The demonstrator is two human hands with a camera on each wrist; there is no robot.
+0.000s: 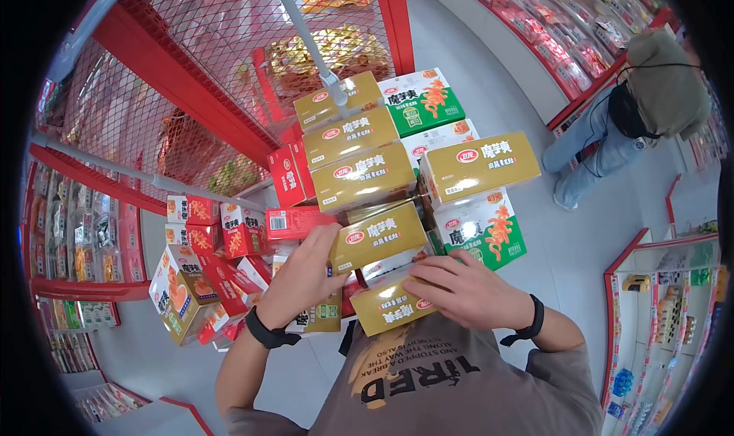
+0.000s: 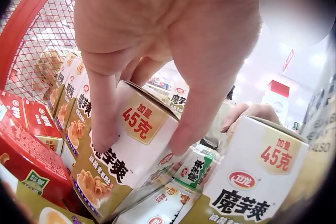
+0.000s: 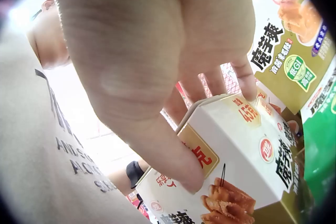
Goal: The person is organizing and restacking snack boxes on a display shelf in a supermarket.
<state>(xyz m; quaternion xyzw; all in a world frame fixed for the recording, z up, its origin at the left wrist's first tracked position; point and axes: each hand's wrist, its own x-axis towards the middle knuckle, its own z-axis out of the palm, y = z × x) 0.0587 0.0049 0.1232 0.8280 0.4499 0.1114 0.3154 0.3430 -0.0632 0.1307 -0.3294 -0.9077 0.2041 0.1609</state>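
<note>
My left hand (image 1: 304, 274) grips the end of a gold-and-white snack box (image 1: 380, 236), thumb on one side and fingers on the other. In the left wrist view that box (image 2: 137, 145) stands tilted below the palm. Nearer my body, my right hand (image 1: 468, 289) holds a second gold box (image 1: 378, 311) from above. The right wrist view shows the thumb on one white face of this box (image 3: 236, 145) and fingers across its far side. A row of matching gold boxes (image 1: 359, 178) lies just beyond the left hand's box.
Green-and-white boxes (image 1: 489, 233) and another gold box (image 1: 482, 165) are stacked on the right. Red boxes (image 1: 289, 176) and a loose pile of cartons (image 1: 183, 294) lie left. A red mesh rack (image 1: 183, 69) stands behind; a person (image 1: 612, 130) stands by the shelves.
</note>
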